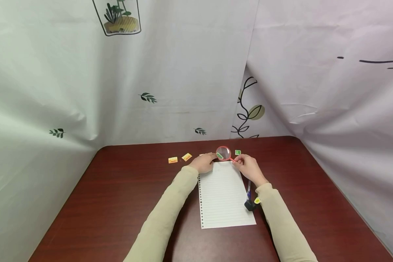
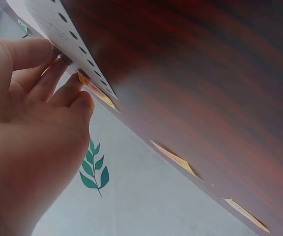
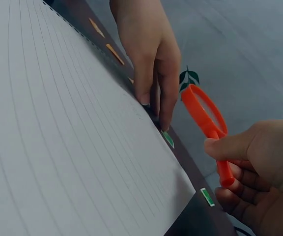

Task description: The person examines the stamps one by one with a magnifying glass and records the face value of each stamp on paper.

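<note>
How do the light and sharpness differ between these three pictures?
Head view: brightest, the cloth backdrop greenish at left, pinkish at right, with a pale patch in the magnifying glass, perhaps glare; left wrist view: dimmer, a milky haze over part of the tabletop; right wrist view: also dim, the ruled lines on the paper bowing, whether from lens or curl I cannot tell.
</note>
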Available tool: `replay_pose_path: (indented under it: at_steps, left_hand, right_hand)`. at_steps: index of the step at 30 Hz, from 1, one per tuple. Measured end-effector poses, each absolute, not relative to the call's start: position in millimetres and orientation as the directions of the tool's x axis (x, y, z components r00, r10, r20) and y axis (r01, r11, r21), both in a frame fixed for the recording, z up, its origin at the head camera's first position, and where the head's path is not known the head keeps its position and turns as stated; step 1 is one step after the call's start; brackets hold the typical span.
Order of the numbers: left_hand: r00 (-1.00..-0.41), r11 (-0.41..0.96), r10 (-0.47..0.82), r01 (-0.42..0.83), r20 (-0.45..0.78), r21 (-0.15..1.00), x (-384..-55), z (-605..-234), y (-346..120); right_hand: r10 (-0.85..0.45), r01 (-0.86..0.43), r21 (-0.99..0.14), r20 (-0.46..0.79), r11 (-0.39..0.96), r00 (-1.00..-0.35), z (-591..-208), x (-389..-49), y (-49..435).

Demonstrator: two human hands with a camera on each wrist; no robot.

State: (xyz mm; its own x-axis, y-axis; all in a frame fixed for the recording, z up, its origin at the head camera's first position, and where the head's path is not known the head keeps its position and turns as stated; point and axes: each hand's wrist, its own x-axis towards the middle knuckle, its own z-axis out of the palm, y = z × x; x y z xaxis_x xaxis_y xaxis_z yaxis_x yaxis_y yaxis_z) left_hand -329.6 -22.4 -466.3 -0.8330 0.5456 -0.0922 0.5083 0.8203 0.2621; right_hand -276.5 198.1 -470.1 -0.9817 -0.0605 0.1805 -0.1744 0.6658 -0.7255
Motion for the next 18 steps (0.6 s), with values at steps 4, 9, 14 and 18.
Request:
replay_pose_path:
  at_steps: [4,9,14,18]
  left_hand:
    - [-0.834,0.821,0.543,0.504,-0.097,0.268,-332.7,-469.2,-22.5]
    - [-0.834,0.817,0.543,0.497,-0.099,0.293,-336.0,-472.3,-23.1]
    - [-0.833,0.815,0.544,0.496,-0.099,0.299,-337.0,-473.9,-23.0]
    - [-0.834,0.813,0.543,0.493,-0.096,0.308,-335.1,-472.9,-21.6]
  right_hand:
    - [-0.063,-0.172,-0.726,0.175,0.665,-0.983,-470.3,-276.5,197.6]
    - [-0.067,-0.158,-0.733,0.152,0.661,-0.986,-469.4,-275.4,197.9]
    - [-0.073,-0.137,-0.734,0.118,0.665,-0.990,-469.8,-274.9,199.7]
    - [-0.085,-0.134,-0.732,0.104,0.668,-0.991,-470.0,-274.6,202.4]
